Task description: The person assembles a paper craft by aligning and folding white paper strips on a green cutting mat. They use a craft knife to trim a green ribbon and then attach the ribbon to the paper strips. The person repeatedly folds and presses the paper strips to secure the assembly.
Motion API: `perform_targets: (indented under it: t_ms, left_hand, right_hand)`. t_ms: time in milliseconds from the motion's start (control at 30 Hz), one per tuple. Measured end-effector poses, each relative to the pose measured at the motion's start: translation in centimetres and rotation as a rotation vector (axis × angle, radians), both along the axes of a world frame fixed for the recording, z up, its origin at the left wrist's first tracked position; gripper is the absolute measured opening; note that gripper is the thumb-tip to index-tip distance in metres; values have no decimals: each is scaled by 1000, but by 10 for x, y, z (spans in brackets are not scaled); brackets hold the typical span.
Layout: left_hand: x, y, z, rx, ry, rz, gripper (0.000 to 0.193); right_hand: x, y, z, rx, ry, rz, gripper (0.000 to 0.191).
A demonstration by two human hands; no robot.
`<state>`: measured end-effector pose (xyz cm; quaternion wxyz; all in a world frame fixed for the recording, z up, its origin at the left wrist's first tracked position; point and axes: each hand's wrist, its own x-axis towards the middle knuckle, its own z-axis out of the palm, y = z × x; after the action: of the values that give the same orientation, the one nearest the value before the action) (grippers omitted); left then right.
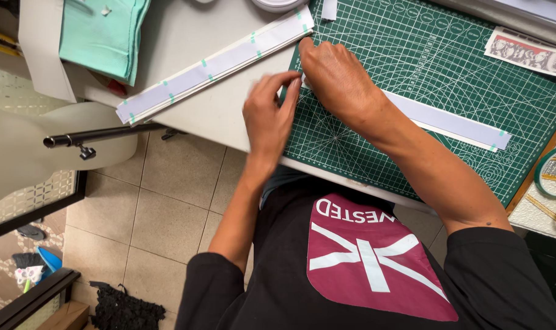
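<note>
single head view, steep downward, close over cutting mat (449, 79)

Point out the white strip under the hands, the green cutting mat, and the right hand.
white strip (449, 119), head view, bare middle stretch right of the hands
green cutting mat (437, 55), head view, bare gridded area
right hand (333, 76), head view, back of the hand

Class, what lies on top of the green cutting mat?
On the mat lies a long white strip with small green tape tabs. The right hand covers the strip's left end; the left hand pinches beside it.
</note>
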<state>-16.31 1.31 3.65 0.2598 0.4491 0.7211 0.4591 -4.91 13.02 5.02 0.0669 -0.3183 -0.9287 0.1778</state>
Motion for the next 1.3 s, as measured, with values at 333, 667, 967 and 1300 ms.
perform_targets:
  t_ms: [333, 667, 967, 1300]
  left_hand:
    - [-19, 25, 1, -5, 388, -175, 11]
    - [-18, 28, 0, -4, 412, -174, 10]
    - [-19, 28, 1, 14, 426, -177, 9]
    - [-20, 26, 1, 0, 420, -191, 9]
  right_hand:
    - [2, -7, -3, -29, -28, -41, 15]
    - [2, -4, 0, -100, 2, -54, 19]
    - [16, -9, 1, -121, 96, -7, 20]
    - [58, -23, -6, 190, 65, 228, 35]
